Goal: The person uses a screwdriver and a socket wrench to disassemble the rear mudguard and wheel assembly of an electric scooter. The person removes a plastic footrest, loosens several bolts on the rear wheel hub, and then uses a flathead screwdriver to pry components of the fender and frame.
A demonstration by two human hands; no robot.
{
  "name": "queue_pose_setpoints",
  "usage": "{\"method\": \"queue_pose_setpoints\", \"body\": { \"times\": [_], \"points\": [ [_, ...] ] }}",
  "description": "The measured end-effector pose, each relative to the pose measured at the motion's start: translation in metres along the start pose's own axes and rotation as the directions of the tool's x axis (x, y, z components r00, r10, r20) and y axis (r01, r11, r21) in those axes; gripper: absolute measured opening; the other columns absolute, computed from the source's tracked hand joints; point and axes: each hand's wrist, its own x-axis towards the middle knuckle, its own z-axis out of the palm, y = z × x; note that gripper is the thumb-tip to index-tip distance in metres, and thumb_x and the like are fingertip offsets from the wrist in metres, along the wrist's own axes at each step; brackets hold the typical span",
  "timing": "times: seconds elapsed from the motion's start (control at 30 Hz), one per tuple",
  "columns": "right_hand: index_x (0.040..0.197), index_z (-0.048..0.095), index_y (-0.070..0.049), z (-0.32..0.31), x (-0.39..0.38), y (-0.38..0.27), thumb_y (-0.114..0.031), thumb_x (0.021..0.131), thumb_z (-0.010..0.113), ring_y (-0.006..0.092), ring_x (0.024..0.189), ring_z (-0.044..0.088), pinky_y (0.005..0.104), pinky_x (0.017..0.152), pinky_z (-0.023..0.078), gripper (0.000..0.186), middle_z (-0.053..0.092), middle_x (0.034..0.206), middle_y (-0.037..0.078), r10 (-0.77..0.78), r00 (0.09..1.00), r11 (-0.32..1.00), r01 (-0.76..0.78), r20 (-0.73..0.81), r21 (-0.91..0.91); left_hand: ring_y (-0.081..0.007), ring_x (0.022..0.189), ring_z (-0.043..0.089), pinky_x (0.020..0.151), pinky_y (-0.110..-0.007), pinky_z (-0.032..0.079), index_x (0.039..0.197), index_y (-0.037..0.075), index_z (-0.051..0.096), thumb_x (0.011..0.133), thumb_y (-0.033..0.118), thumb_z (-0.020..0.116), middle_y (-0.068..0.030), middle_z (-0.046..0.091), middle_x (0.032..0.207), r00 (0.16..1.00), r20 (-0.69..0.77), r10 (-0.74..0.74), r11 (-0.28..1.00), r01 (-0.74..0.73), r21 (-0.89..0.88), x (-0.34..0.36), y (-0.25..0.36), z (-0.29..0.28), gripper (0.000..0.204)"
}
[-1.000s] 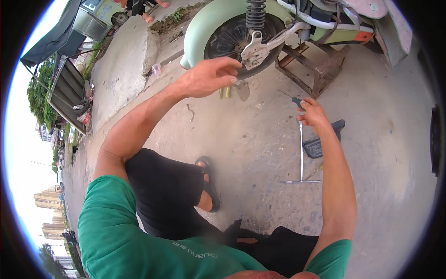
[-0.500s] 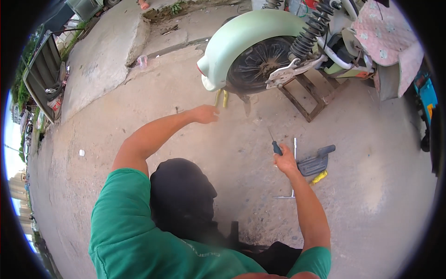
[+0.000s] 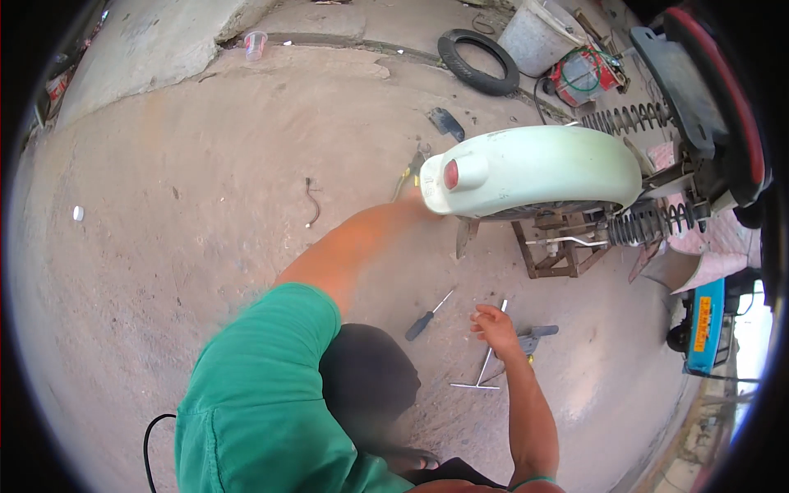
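Note:
My left arm stretches out to the rear of a pale green wheel fender [image 3: 534, 168] with a red lamp. Around its lower tip my left hand [image 3: 423, 204] is blurred and partly hidden, so its fingers do not show. Close by lie yellow-handled pliers [image 3: 408, 175]. Empty and loosely curled, with its fingers apart, my right hand [image 3: 496, 329] hovers above the ground. A dark-handled screwdriver [image 3: 421, 324] rests on the ground to its left. Beneath and beside that hand are a T-handled wrench [image 3: 477, 385] and a dark grey footrest-like part [image 3: 538, 333].
A rusty metal stand [image 3: 526, 251] is under the raised vehicle, near a coil spring [image 3: 649, 226]. Farther back are a loose tyre [image 3: 478, 86], a white bucket [image 3: 538, 37] and a red-and-grey container [image 3: 579, 78]. A short cable [image 3: 312, 201] lies left of my arm.
My right hand has let go of the screwdriver, which now lies on the ground. My left hand has reached to the fender's tip. The view has turned to the right.

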Motion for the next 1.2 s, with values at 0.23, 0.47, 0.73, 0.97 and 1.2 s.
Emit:
{"method": "queue_pose_setpoints", "body": {
  "times": [0.23, 0.47, 0.73, 0.97, 1.2],
  "points": [
    [0.136, 0.061, -0.006, -0.036, -0.007, -0.065, -0.021, 0.1, 0.067, 0.0141, 0.087, 0.07, 0.0269, 0.072, 0.054, 0.039, 0.074, 0.11, 0.007, -0.033, 0.994, 0.995, 0.042, -0.107, 0.088, -0.031, 0.108, 0.067, 0.087, -0.043, 0.054, 0.123, 0.009, 0.067, 0.099, 0.02, 0.049, -0.0206, 0.067, 0.12, 0.977, -0.113, -0.182, 0.978, 0.191, 0.078, 0.002, 0.008, 0.014, 0.033],
    [0.137, 0.06, -0.006, -0.039, 0.002, -0.048, -0.023, 0.102, 0.064, 0.0138, 0.089, 0.071, 0.0269, 0.072, 0.054, 0.039, 0.074, 0.113, 0.007, -0.043, 0.998, 0.999, 0.044, -0.046, 0.01, -0.0303, 0.098, 0.071, 0.078, -0.042, 0.057, 0.117, 0.011, 0.065, 0.096, 0.017, 0.056, -0.0168, 0.067, 0.106, 0.961, -0.025, -0.274, 0.884, 0.262, 0.388, -0.042, 0.049, -0.043, 0.024],
    [0.134, 0.062, -0.003, -0.063, 0.024, -0.082, -0.021, 0.101, 0.063, 0.0143, 0.091, 0.07, 0.0283, 0.073, 0.054, 0.037, 0.074, 0.111, 0.007, -0.186, 0.98, 0.979, 0.191, -0.064, 0.073, -0.0355, 0.099, 0.072, 0.081, -0.048, 0.058, 0.119, 0.003, 0.051, 0.093, 0.02, 0.063, -0.0208, 0.069, 0.11, 0.864, -0.014, -0.503, 0.826, 0.486, 0.285, -0.086, 0.057, -0.046, 0.033],
    [0.132, 0.063, -0.003, -0.112, 0.0, -0.068, -0.021, 0.1, 0.064, 0.0136, 0.089, 0.07, 0.028, 0.073, 0.053, 0.037, 0.074, 0.109, 0.007, -0.325, 0.942, 0.921, 0.336, -0.085, 0.195, -0.0433, 0.1, 0.07, 0.085, -0.052, 0.056, 0.121, 0.002, 0.054, 0.081, 0.012, 0.062, -0.0275, 0.07, 0.106, 0.791, -0.076, -0.607, 0.783, 0.611, 0.114, -0.101, 0.066, -0.034, 0.042],
    [0.133, 0.064, -0.004, -0.155, -0.022, -0.076, -0.026, 0.098, 0.066, 0.0125, 0.087, 0.069, 0.0281, 0.073, 0.053, 0.041, 0.074, 0.108, 0.006, -0.376, 0.919, 0.889, 0.395, -0.122, 0.232, -0.0247, 0.075, 0.07, 0.064, -0.038, 0.055, 0.094, 0.004, 0.068, 0.084, 0.014, 0.064, -0.0111, 0.072, 0.086, 0.707, 0.264, -0.656, 0.751, 0.646, 0.135, -0.178, 0.042, -0.063, 0.015]
  ]
}}
